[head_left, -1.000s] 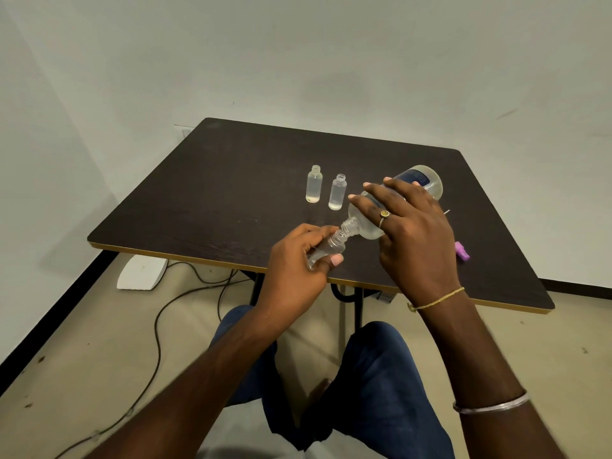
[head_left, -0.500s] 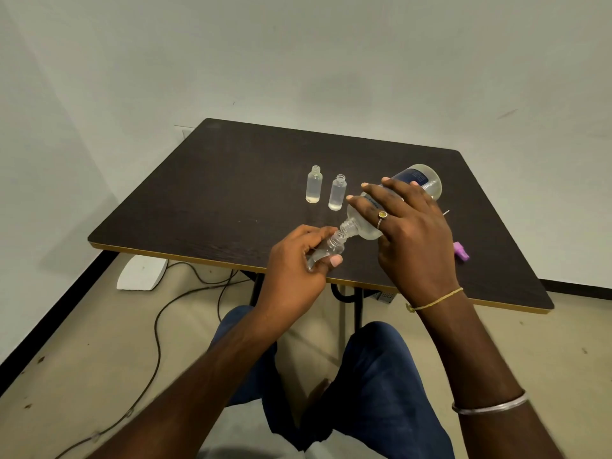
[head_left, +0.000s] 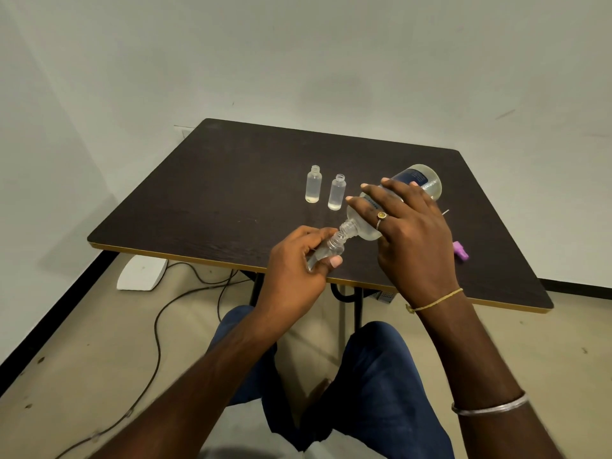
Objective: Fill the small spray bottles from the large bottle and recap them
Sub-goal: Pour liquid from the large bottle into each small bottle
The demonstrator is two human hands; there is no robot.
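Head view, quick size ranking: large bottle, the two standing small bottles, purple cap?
1. large bottle
2. left standing bottle and right standing bottle: look alike, not ranked
3. purple cap, smallest

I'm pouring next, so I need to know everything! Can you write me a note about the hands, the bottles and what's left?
Left hand grips a small clear plastic spray bottle, tilted. Right hand holds the large clear bottle with a dark label, tipped, mouth against the small one's neck.
On the dark brown table, uncapped, barely filled: left standing bottle, right standing bottle.
A small purple plastic piece, maybe a cap, lies right of the right hand.
Done: pour lined up. Left: fill all three, recap them.
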